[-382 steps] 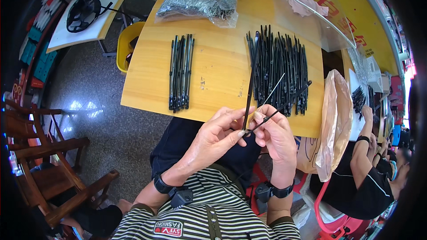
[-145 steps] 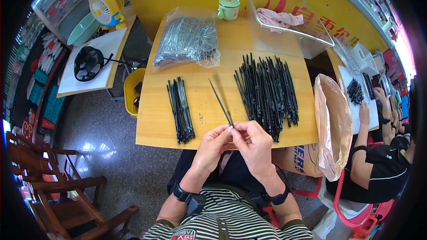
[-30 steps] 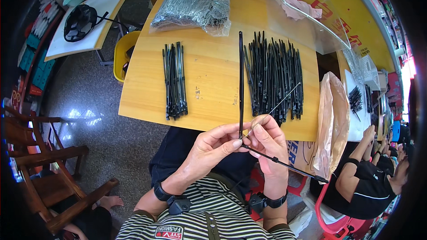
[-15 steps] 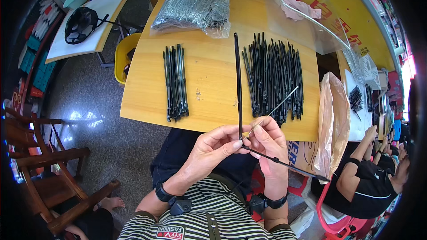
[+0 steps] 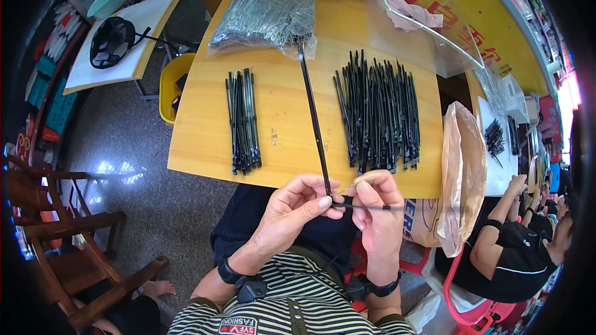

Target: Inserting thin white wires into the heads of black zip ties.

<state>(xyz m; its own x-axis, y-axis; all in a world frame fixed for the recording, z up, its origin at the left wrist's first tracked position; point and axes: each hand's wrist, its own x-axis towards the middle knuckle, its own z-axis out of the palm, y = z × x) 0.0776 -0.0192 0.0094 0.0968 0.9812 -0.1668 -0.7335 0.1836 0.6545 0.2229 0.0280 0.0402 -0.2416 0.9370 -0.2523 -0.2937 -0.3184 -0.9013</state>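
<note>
Both hands pinch parts near the surface's [image 5: 205,149] near edge: left hand [image 5: 292,208] grips a long black rod [image 5: 315,124] at its base, rod angled up and far; right hand [image 5: 375,211] holds a thin wire [image 5: 372,207] running right. Risk: wire could slip out of the rod end if either pinch loosens. Wrists close together, thumbs nearly touching.

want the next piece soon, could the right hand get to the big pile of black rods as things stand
Probably yes, once freed. The big pile lies just beyond the right hand with bare table between, but that hand now pinches a thin rod.
</note>
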